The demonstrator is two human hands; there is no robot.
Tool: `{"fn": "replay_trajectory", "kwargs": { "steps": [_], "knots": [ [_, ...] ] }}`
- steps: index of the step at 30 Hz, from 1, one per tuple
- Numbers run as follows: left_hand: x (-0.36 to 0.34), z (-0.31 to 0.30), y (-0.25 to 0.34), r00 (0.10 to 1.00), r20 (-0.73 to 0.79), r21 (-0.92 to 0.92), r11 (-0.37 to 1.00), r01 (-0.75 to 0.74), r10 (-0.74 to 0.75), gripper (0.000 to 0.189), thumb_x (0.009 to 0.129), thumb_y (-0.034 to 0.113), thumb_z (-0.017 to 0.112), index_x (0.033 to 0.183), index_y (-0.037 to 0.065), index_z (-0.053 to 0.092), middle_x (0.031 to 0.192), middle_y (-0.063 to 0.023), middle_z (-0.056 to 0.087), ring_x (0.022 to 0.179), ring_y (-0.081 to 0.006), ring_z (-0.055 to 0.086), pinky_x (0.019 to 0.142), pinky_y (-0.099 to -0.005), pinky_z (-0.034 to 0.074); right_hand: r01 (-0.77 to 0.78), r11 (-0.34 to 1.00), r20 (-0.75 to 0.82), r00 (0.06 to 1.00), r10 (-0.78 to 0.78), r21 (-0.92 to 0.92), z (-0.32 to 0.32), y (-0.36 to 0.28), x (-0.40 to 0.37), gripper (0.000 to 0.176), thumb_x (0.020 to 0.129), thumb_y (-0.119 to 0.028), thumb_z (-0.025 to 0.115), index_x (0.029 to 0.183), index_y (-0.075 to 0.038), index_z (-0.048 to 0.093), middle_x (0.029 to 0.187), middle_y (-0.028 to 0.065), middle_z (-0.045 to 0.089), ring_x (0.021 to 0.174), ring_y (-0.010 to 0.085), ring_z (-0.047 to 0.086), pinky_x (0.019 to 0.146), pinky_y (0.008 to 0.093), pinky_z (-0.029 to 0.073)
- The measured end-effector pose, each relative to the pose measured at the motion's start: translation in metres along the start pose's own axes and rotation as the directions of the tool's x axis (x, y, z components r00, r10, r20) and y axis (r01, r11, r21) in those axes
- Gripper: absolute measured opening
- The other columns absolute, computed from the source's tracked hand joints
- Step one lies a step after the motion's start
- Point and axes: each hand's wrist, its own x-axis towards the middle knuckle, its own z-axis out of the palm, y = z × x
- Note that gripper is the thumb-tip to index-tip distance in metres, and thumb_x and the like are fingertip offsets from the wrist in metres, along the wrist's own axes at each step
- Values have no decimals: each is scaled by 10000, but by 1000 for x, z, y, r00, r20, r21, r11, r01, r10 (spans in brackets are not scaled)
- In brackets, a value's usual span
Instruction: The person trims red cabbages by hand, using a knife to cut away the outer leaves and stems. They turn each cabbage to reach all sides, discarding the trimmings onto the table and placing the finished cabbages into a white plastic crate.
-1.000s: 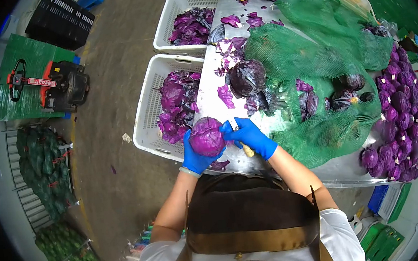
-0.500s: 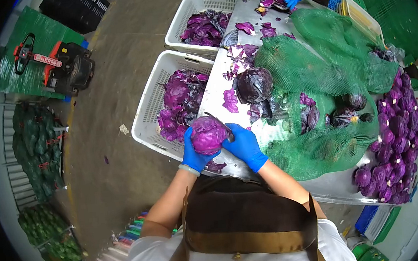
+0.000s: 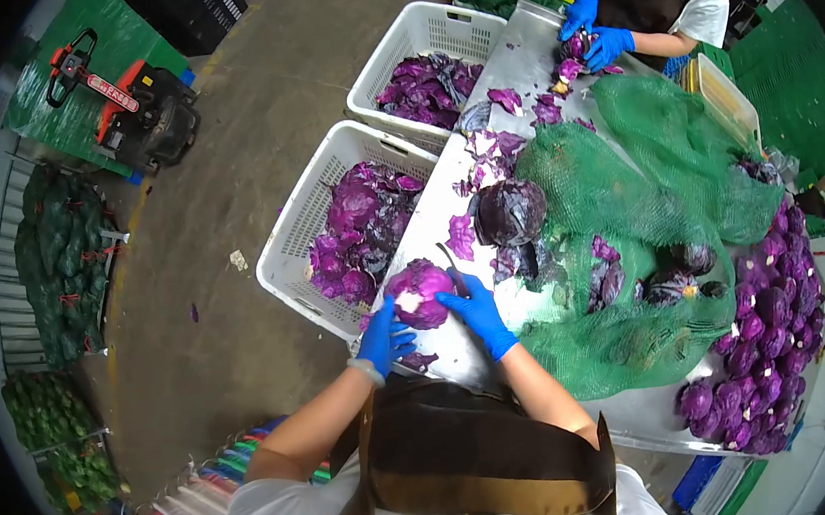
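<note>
A peeled purple cabbage (image 3: 420,294) with its pale cut stem end showing is between my hands at the table's near left edge. My left hand (image 3: 382,339), blue-gloved, is at its lower left, fingers apart and the thumb close against it. My right hand (image 3: 477,313), also blue-gloved, touches its right side with the fingertips. A thin, dark, curved blade, apparently a knife (image 3: 454,264), sticks up from the right hand; its handle is hidden. Beyond, a darker whole cabbage (image 3: 510,212) sits on the metal table (image 3: 434,221) beside loose purple leaves (image 3: 461,237).
Two white crates (image 3: 285,275) (image 3: 368,81) of purple leaves stand left of the table. Green netting (image 3: 629,336) covers its middle, and peeled cabbages (image 3: 765,363) are piled at right. Across the table, a co-worker's blue-gloved hands (image 3: 608,46) handle another cabbage. A red-and-black machine (image 3: 145,109) stands far left.
The cabbage has turned, so its pale stem end now shows. My left hand's fingers have loosened from around it and spread. The whole view has shifted slightly.
</note>
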Motion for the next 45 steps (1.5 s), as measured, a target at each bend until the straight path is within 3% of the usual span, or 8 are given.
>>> {"fn": "replay_trajectory", "kwargs": {
  "steps": [2,4,8,10,12,24,38,45],
  "knots": [
    [-6,2,20,875,110,477,747,-463,472,755,783,438,804,1357,90,459,1235,-142,509,1127,-289,540,986,-449,469,-120,983,71,991,111,142,-16,18,16,657,823,-322,821,1334,12,578,1264,148,634,1157,218,591,1016,358,455],
    [-10,6,26,346,495,683,-111,-722,797,996,656,282,919,1471,61,390,1423,-209,457,1315,-383,467,1119,-464,384,-129,983,136,984,112,129,-28,0,18,637,834,-312,812,1328,16,580,1230,151,655,1137,218,607,996,356,469],
    [18,31,55,480,596,600,39,-799,644,1125,579,354,949,1492,46,368,1458,-229,425,1362,-380,424,1120,-457,383,-20,943,26,999,30,-333,-39,-27,13,532,864,-218,760,1305,14,574,1217,197,640,1121,318,627,984,384,477],
    [23,37,50,578,452,523,323,-789,680,1130,568,382,953,1475,22,382,1423,-228,459,1341,-375,446,1110,-455,396,217,846,-64,957,-282,-486,-47,-45,-8,457,886,-90,672,1319,-16,548,1256,225,592,1135,395,599,984,415,480],
    [28,48,40,514,359,672,166,-721,779,1125,568,440,945,1450,0,403,1347,-217,508,1261,-378,498,1065,-456,429,489,653,-15,794,-607,-578,-43,-60,-33,456,932,-56,578,1383,-82,517,1234,227,584,1079,400,615,909,433,519],
    [8,84,38,441,359,853,-98,-513,822,1169,576,520,902,1485,21,363,1270,-234,523,1102,-423,539,934,-502,461,166,538,37,970,-242,-826,-27,-56,-39,611,951,-144,537,1522,-308,396,853,148,630,646,358,631,562,462,512],
    [4,101,45,529,256,893,12,-450,809,1038,621,467,864,1458,53,410,1215,-213,552,1038,-420,557,877,-504,490,-2,711,-182,967,-178,-704,-20,-60,12,424,999,-200,440,1411,-207,537,933,263,665,798,441,663,714,532,523],
    [20,60,28,395,412,708,-15,-706,821,1177,587,504,915,1496,12,353,1336,-242,486,1207,-411,491,1041,-489,407,-93,803,-290,951,-102,-589,-38,-29,22,458,948,-429,575,1237,-79,638,1083,247,683,1000,432,657,856,487,520]
  ]
}}
